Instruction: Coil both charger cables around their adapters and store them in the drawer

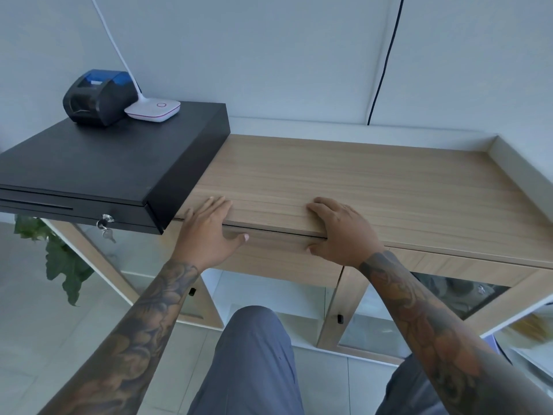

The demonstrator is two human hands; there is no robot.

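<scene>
A pale wall is seen behind a wooden counter (374, 178). Two hands are laid at its front edge: left hand (209, 229) flat, fingers straight, thumb on the drawer (278, 253) front; right hand (341, 229) loosely curled over the edge. The drawer is nearly closed, its contents hidden. One cash drawer (98, 166), one printer (98, 95) are counted.

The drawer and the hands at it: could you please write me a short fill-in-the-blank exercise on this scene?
1. Both hands, left and right, rest on the front edge of the ____ counter.
2. The drawer below the edge looks ____.
3. The black cash box carries a printer and a white ____ base.
4. A ____ hangs from the cash box lock.

Missing: wooden; closed; lamp; key
</scene>
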